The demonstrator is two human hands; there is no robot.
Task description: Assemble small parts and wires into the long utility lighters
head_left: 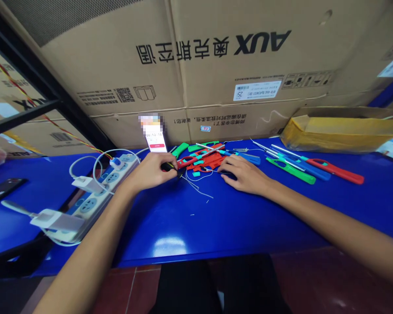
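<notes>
- Gripping is done by the left hand [152,171]: its fingers are curled shut around a small black tool [169,166], though the tool's exact kind cannot be told.
- The right hand [244,175] is held open, palm down with the fingers spread, on the blue table [157,229] — nothing is seen gripped by it.
- Thin wires [198,188] are strewn between the hands, and red plastic pieces [205,163] are heaped just beyond them, with green handles [180,150] and metal rods [209,149] among them.
- Right of the right hand, long lighters are laid side by side, by the look of them: green [291,171], blue [309,169] and red [336,171].
- Left of the left hand, a power strip [88,205] is fitted with white plugs [85,184], and a phone [155,141] is propped just beyond that hand.
- A cardboard box [216,56] is stood beyond the hands, and a yellow packet [343,131] is placed beyond the right hand.
- Risks are judged as follows: the tool could slip if its hold is loosened, and the wires could be snagged or tangled if the pile is disturbed.
</notes>
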